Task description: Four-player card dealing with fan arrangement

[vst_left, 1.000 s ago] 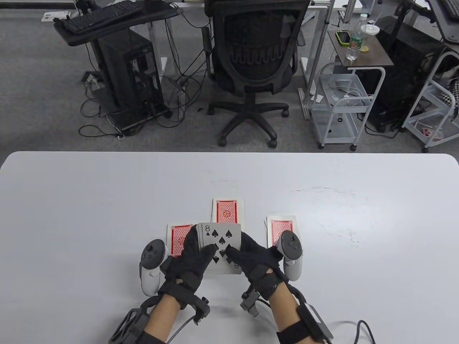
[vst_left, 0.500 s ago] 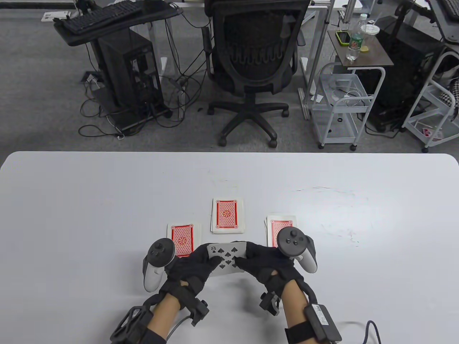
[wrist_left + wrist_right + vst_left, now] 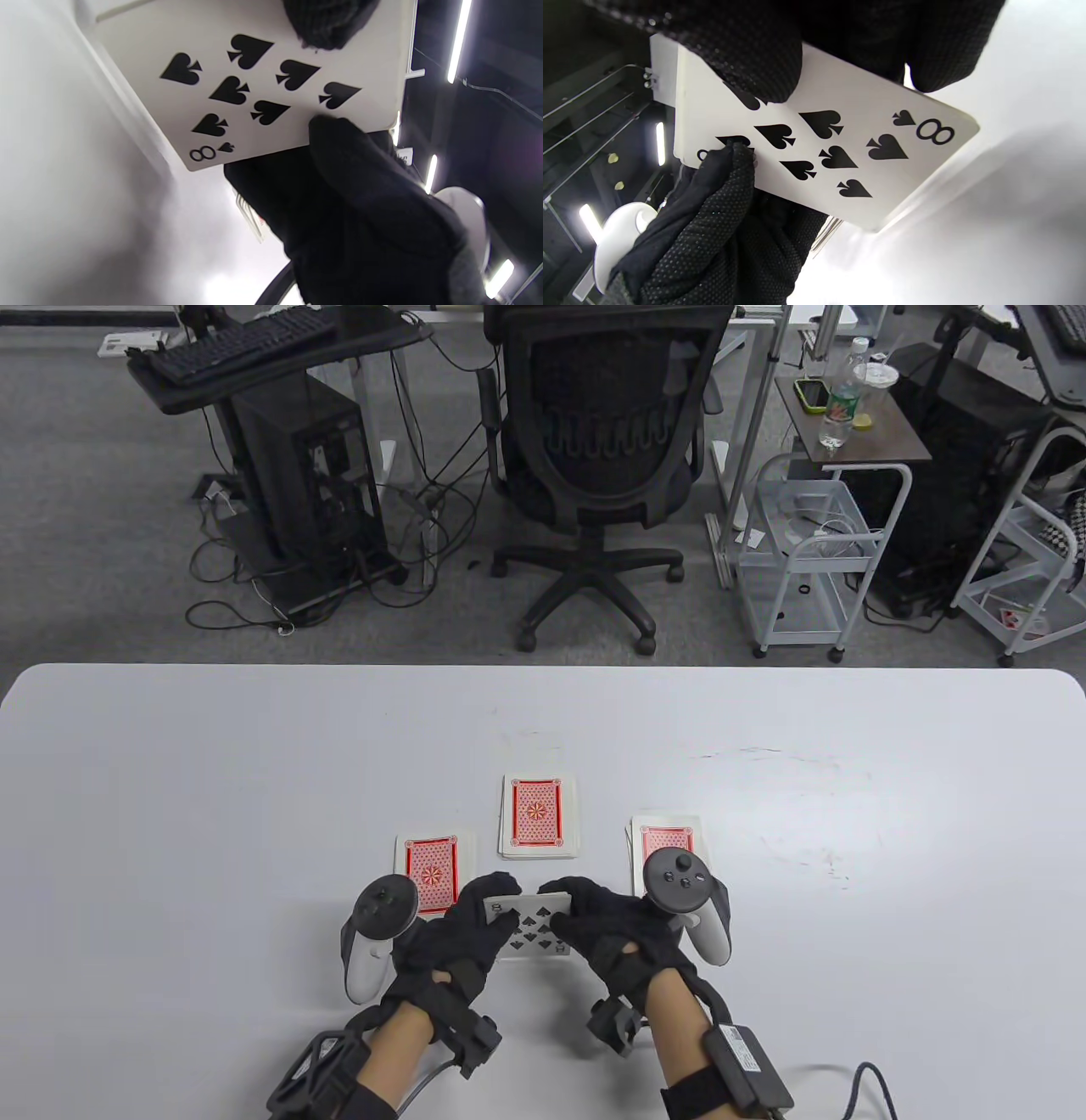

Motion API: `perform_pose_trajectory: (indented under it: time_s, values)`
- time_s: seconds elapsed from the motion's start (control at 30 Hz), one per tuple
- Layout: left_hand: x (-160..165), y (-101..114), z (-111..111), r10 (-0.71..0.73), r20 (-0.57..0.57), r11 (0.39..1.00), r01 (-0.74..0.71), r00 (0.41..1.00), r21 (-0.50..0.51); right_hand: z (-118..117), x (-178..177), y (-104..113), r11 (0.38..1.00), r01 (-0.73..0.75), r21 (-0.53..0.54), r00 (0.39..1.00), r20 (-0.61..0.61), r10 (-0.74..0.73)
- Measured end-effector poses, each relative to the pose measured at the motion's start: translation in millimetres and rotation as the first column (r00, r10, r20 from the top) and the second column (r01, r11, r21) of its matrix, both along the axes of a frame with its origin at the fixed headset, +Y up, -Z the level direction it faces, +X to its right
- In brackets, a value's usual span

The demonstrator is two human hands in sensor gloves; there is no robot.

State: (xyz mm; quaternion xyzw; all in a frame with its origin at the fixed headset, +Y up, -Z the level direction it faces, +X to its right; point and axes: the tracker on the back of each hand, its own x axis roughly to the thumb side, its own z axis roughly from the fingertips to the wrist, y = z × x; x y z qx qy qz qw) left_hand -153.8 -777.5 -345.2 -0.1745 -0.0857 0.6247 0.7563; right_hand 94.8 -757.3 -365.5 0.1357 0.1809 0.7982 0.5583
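Both gloved hands hold one packet of cards (image 3: 533, 931) near the table's front, its eight of spades (image 3: 263, 84) face up. My left hand (image 3: 496, 916) grips the packet's left side, thumb on the face. My right hand (image 3: 567, 914) grips its right side, fingers curled over the far edge (image 3: 755, 51). Three face-down red-backed piles lie just beyond: left pile (image 3: 433, 872), centre pile (image 3: 537, 817), right pile (image 3: 666, 840), partly hidden by the right tracker (image 3: 683, 891).
The white table (image 3: 212, 780) stretches wide on both sides and behind the piles. Beyond its far edge stand an office chair (image 3: 607, 475), a computer tower (image 3: 305, 475) and a white cart (image 3: 806, 560).
Both hands have drawn the packet back toward the front edge, off the centre pile. The eight of spades now lies lower and flatter, more covered by the fingers.
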Motion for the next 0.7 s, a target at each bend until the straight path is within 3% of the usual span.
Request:
perform_pose_trajectory:
  time_s: [0.07,0.17,0.23,0.33,0.4,0.57,0.67,0.7]
  values:
    - [1,-6,-2,-0.003,0.002,0.999,0.003,1.000,-0.053,0,-2,-7,0.999,0.001,-0.041,1.000,-0.006,-0.001]
    - [1,0,0,0.011,-0.007,1.000,-0.011,1.000,-0.009,3,-7,1,0.999,0.026,-0.038,0.998,-0.063,-0.029]
    - [-1,4,0,0.034,-0.014,0.999,-0.034,0.999,0.010,5,-9,7,1.000,0.019,-0.010,0.999,-0.029,-0.019]
    - [2,-6,0,-0.013,0.001,0.998,0.014,1.000,-0.053,4,-13,-3,0.998,-0.054,-0.039,0.998,-0.027,0.053]
    - [2,-6,0,-0.051,-0.002,0.998,0.051,0.999,-0.040,2,-10,-7,0.996,-0.073,-0.052,0.997,-0.025,0.072]
    - [1,-4,-1,-0.026,0.004,0.999,0.026,1.000,-0.029,-2,-1,4,0.992,-0.120,0.046,0.992,-0.018,0.121]
    - [-6,-2,-2,0.029,-0.031,0.999,-0.030,0.999,-0.037,-2,7,18,0.997,-0.031,0.072,0.999,0.015,0.030]
    - [-11,-4,-2,0.053,-0.055,0.997,-0.056,0.997,-0.049,-2,11,24,0.995,0.056,0.079,0.997,0.046,-0.060]
